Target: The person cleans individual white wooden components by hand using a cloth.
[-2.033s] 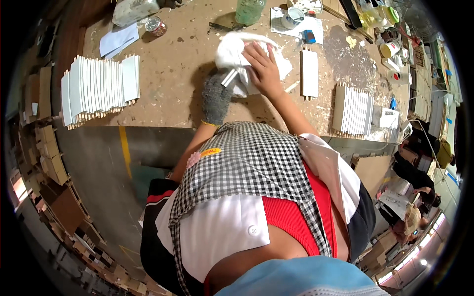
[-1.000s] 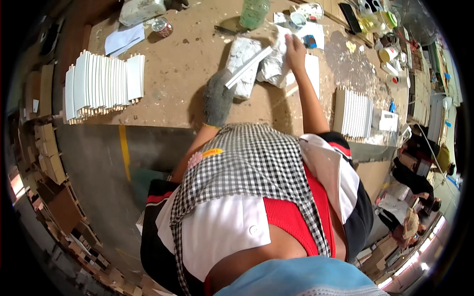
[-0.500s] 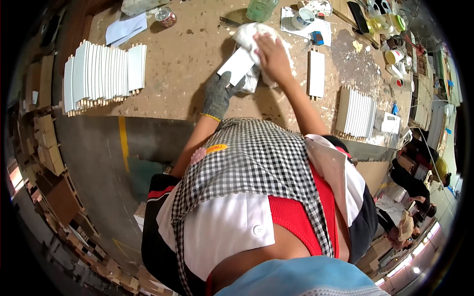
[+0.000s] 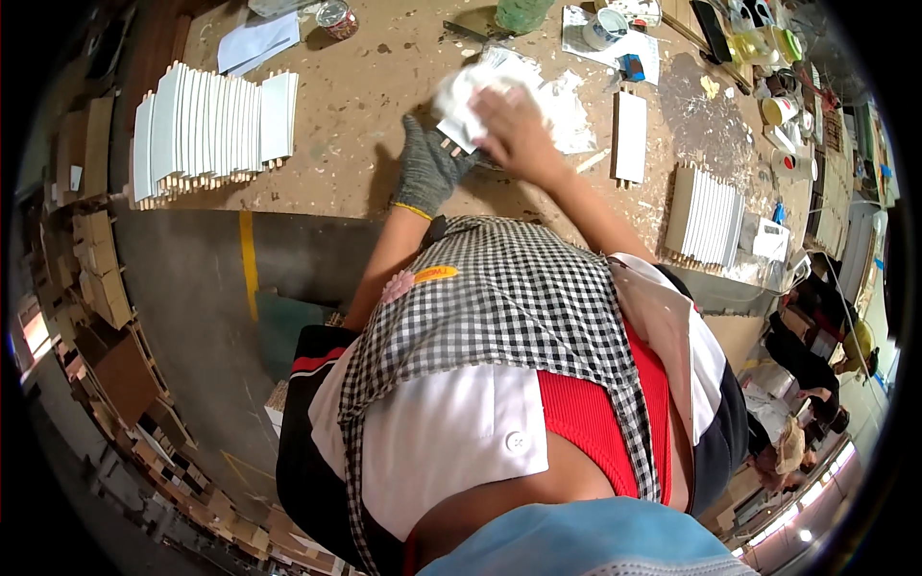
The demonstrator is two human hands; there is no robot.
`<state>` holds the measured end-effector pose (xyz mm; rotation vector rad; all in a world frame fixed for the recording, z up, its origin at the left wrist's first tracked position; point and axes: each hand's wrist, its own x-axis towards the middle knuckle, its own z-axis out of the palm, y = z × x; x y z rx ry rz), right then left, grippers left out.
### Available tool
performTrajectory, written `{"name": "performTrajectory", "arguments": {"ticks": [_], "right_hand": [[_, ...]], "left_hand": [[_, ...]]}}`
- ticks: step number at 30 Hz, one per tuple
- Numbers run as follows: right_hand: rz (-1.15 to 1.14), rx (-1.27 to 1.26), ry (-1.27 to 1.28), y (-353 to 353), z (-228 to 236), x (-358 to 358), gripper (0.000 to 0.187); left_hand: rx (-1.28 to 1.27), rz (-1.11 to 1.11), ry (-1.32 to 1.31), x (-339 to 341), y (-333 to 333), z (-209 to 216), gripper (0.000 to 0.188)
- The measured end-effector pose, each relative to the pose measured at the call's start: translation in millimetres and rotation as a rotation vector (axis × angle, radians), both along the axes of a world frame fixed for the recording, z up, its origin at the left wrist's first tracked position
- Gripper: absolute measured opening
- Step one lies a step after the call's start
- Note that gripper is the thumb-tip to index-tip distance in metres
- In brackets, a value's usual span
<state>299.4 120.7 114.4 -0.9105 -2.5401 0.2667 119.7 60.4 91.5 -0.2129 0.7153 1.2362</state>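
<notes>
My left hand (image 4: 432,168), in a grey knit glove with a yellow cuff edge, grips the near end of a white slat (image 4: 454,135) with short wooden dowels at its end. Over that slat lies a bunched white cloth (image 4: 459,96), which covers most of it. My bare right hand (image 4: 517,134) presses the cloth down, its fingers blurred and partly sunk in the folds. More crumpled white cloth or paper (image 4: 573,113) lies on the bench just right of this hand.
A row of white slats (image 4: 211,125) stands at the left of the workbench (image 4: 375,77). At right are a single slat (image 4: 630,137) and another stack (image 4: 704,216). Tins, a green jar (image 4: 521,13), a blue block (image 4: 632,66) and cups line the far side.
My right hand and the cloth have moved left and nearer over the slat, hiding more of it. The slat's dowel end now shows by my left hand. The whole view has shifted slightly.
</notes>
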Motion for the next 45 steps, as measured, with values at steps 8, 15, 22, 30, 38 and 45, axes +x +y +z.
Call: {"name": "performTrajectory", "arguments": {"ticks": [8,15,22,30,38,45], "right_hand": [[-0.277,-0.77,0.528,-33,31,38,0.025],[0.022,0.105,0.283,26,30,-1,0.014],[-0.003,-0.032,0.229,53,6,5,0.034],[0.2,0.094,0.403,14,60,-17,0.024],[-0.784,-0.412,0.788,67,-4,151,0.03],[-0.55,-1.495,1.028,-23,100,169,0.036]], "left_hand": [[-0.076,-0.068,0.402,-9,-5,-51,0.062],[0.391,-0.508,1.774,26,-13,50,0.043],[0.465,-0.568,1.412,0,-13,50,0.041],[0.921,-1.102,1.206,-59,-28,45,0.051],[0.491,-0.833,0.849,-92,-55,117,0.064],[-0.21,-0.397,2.268,-223,-26,46,0.087]]}}
